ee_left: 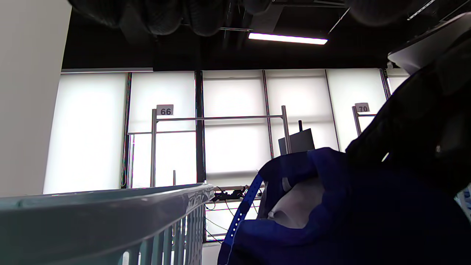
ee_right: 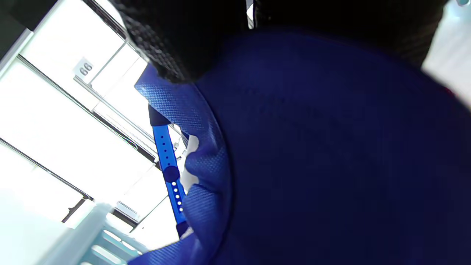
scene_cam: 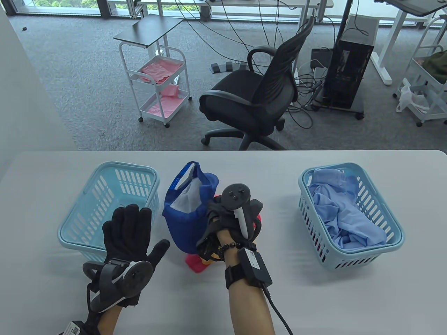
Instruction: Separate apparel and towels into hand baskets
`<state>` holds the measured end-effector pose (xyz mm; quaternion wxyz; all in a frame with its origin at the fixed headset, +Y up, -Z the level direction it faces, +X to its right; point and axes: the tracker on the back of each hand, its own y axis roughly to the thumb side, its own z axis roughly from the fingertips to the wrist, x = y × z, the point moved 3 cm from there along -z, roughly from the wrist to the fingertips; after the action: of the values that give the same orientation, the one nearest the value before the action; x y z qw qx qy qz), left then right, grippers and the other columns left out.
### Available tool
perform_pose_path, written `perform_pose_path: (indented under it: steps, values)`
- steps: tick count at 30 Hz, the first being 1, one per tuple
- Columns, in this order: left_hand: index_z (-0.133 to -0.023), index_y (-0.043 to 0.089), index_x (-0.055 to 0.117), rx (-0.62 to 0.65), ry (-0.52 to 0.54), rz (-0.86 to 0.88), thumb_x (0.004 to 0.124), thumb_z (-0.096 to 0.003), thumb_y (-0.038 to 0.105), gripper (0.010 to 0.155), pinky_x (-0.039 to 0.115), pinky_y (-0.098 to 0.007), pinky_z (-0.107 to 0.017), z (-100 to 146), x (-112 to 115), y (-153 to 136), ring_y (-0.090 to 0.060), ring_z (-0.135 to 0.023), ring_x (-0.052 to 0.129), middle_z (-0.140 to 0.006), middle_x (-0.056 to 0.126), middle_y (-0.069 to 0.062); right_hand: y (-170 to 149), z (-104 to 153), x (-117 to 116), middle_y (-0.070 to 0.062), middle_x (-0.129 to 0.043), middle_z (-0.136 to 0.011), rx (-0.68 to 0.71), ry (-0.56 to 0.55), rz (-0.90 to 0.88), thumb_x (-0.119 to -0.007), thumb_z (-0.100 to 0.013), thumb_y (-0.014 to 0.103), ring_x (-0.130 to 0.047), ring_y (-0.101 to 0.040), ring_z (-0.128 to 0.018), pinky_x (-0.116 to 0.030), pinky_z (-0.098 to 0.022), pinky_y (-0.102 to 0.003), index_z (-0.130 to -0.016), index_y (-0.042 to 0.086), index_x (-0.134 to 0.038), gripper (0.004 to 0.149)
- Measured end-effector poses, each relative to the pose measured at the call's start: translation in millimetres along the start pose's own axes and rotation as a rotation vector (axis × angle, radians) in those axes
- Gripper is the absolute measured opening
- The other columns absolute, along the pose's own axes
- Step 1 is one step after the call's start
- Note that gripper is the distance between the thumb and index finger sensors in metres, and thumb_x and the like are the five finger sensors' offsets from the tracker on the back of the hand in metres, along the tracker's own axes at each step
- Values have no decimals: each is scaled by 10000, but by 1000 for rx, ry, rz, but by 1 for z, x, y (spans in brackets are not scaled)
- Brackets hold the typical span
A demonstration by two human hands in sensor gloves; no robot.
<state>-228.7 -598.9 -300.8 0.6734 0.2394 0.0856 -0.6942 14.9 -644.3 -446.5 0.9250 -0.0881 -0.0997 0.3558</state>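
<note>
Worktop (scene_cam: 314, 300) half sorted: shirt (scene_cam: 344, 216) fills one basket (scene_cam: 393, 228), other basket (scene_cam: 75, 240) empty. Right hand (scene_cam: 227, 223) holds the cap (scene_cam: 190, 216); left hand (scene_cam: 131, 232) spread, holding nothing.

Cap (scene_cam: 190, 213), table centre: blue woven cloth showing a fine pebbled weave in the right wrist view, matt; strap (ee_right: 167, 162) at its 11 o'clock looking like glossy blue plastic with punched holes; lining looking white and soft.
Left basket (scene_cam: 108, 206), at 9 o'clock: pale blue moulded plastic, slotted walls, rim catching a slight sheen.
Right basket (scene_cam: 349, 251), at 3 o'clock: same plastic, holding a shirt (scene_cam: 344, 213) of light blue smooth, creased cloth.
Gloves, left hand (scene_cam: 131, 233) and right hand (scene_cam: 223, 223): black knit fabric, matt.
Table (scene_cam: 314, 296): smooth, matt, pale grey.
</note>
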Motion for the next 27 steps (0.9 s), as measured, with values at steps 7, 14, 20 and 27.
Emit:
perform_pose_path:
  steps: [7, 14, 20, 27]
  values:
    - [-1190, 150, 301, 0, 2, 2, 551, -574, 662, 839, 505, -731, -762, 0, 0, 0, -582, -1114, 500, -1234, 393, -266, 7, 13, 57, -289, -804, -890, 55, -64, -90, -838, -524, 298, -969, -497, -675, -909, -439, -592, -830, 93, -875, 369]
    - [-1189, 153, 304, 7, -3, -5, 552, -573, 663, 837, 508, -731, -762, 0, 1, 2, -579, -1115, 503, -1235, 394, -263, 7, 15, 97, -278, -803, -897, 92, -122, -170, -831, -526, 304, -879, -561, -759, -814, -494, -717, -837, 111, -866, 368]
    - [-1189, 151, 304, 4, -2, -2, 551, -573, 664, 839, 509, -730, -761, 0, 0, 1, -579, -1115, 504, -1234, 395, -266, 6, 13, 150, -217, -925, -776, 122, -241, -121, -806, -533, 295, -1027, -428, -615, -926, -431, -558, -838, 92, -855, 370]
    - [-1189, 152, 305, 2, -15, -7, 552, -575, 662, 836, 509, -731, -761, -1, 2, 2, -579, -1114, 507, -1234, 395, -265, -28, 12, 239, -203, -963, -694, 66, -422, -54, -818, -513, 267, -1075, -347, -502, -967, -351, -477, -832, 57, -851, 383]
